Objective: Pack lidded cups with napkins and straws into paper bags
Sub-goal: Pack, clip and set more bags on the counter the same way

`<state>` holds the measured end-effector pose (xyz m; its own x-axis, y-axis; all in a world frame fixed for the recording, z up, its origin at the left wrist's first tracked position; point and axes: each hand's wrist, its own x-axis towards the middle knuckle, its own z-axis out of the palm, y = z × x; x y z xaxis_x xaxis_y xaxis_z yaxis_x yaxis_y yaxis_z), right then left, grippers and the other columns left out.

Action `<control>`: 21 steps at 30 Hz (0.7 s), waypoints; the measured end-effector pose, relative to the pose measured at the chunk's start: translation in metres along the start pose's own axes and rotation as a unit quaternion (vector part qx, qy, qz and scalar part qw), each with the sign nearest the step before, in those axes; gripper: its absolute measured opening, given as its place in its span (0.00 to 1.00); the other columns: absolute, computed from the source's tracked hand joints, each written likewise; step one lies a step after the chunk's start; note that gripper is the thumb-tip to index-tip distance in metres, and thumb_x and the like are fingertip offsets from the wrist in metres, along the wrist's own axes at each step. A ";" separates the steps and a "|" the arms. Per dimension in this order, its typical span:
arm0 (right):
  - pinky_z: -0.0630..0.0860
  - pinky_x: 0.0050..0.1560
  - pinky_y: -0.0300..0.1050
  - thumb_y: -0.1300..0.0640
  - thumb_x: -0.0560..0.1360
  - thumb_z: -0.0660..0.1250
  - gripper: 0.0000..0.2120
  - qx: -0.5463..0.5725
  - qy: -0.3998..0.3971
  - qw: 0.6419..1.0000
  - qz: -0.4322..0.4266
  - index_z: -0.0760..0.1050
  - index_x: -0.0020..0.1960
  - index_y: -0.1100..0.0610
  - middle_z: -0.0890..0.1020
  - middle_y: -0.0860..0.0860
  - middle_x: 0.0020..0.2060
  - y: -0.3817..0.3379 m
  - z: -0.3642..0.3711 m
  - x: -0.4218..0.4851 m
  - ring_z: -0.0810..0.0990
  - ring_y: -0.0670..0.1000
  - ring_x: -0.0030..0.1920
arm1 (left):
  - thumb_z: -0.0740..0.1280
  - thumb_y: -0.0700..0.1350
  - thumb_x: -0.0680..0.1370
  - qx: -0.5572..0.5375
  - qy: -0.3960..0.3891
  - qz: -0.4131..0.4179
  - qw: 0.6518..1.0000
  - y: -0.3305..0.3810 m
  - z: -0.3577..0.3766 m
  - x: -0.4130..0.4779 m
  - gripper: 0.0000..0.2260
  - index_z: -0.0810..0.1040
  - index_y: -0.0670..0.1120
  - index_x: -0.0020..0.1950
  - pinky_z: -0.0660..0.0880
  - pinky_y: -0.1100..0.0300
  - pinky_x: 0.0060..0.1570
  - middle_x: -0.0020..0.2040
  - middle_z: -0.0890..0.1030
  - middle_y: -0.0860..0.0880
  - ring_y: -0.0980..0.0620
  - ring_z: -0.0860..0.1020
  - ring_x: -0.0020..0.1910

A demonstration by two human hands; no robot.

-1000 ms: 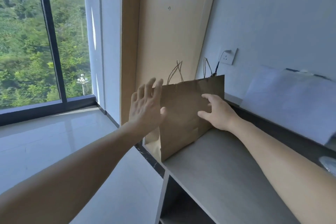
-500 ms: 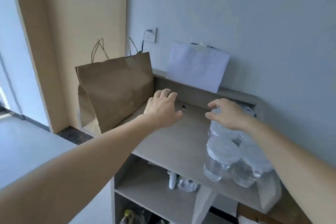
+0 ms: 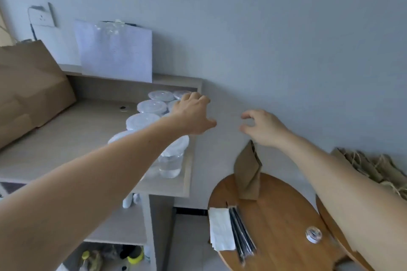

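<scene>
The lidded cups (image 3: 143, 121) stood upright in a tight cluster along the right edge of the grey table (image 3: 72, 130), running from its far right corner toward the near edge. The nearest cup held clear liquid. The left hand (image 3: 191, 114) hung over the far end of the cluster, its fingers (image 3: 196, 97) loosely curled downward above the rear lids. No cup was seen in its grip, and contact with a lid could not be confirmed.

The cups lay directly below and just nearward of those fingers, with their long axes vertical. In my judgement the left hand was the better placed for a top-down grasp.

The right hand (image 3: 262, 127) was in the air, well apart from the cups, its fingers spread in a loose curl and empty. It was just above the small paper bag (image 3: 247, 174), which stood at the far edge of the round wooden table (image 3: 277, 215).

Napkins (image 3: 220, 229) and dark straws (image 3: 241, 233) lay side by side at that table's near left edge. A large paper bag (image 3: 30, 88) stood at the grey table's left end.
</scene>
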<state>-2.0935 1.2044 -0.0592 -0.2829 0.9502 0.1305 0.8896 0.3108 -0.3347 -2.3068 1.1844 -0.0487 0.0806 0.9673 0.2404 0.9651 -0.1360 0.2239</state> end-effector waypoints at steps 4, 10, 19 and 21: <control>0.66 0.70 0.49 0.49 0.80 0.63 0.22 0.020 -0.007 0.999 0.043 0.68 0.72 0.55 0.70 0.53 0.72 0.085 -0.011 -0.022 0.69 0.54 0.71 | 0.65 0.59 0.76 -0.010 -0.026 0.044 0.999 0.085 0.040 0.028 0.31 0.64 0.50 0.76 0.63 0.46 0.69 0.74 0.66 0.47 0.43 0.62 0.73; 0.68 0.68 0.48 0.49 0.80 0.63 0.22 0.050 -0.010 0.992 0.120 0.70 0.72 0.55 0.71 0.53 0.71 0.181 -0.007 -0.032 0.70 0.53 0.70 | 0.63 0.59 0.78 -0.022 -0.096 0.060 0.993 0.153 0.110 0.074 0.29 0.63 0.50 0.76 0.66 0.47 0.66 0.73 0.67 0.47 0.43 0.64 0.71; 0.73 0.63 0.50 0.45 0.79 0.63 0.24 0.055 -0.067 0.973 0.212 0.71 0.70 0.56 0.76 0.52 0.67 0.266 0.045 0.008 0.74 0.54 0.65 | 0.63 0.55 0.77 -0.054 -0.208 0.046 0.976 0.170 0.223 0.148 0.22 0.70 0.45 0.67 0.72 0.47 0.59 0.64 0.73 0.43 0.42 0.70 0.63; 0.73 0.62 0.51 0.45 0.79 0.63 0.24 0.053 -0.082 0.972 0.214 0.71 0.70 0.56 0.76 0.53 0.66 0.277 0.060 0.024 0.75 0.54 0.64 | 0.63 0.55 0.77 -0.050 -0.219 0.042 0.973 0.164 0.242 0.159 0.22 0.70 0.45 0.66 0.72 0.47 0.58 0.62 0.73 0.43 0.42 0.70 0.62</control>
<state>-1.8757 1.3144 -0.2046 0.0439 0.9807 -0.1903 0.8987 -0.1220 -0.4213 -2.0756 1.3679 -0.2022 0.2773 0.9474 -0.1596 0.9233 -0.2168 0.3172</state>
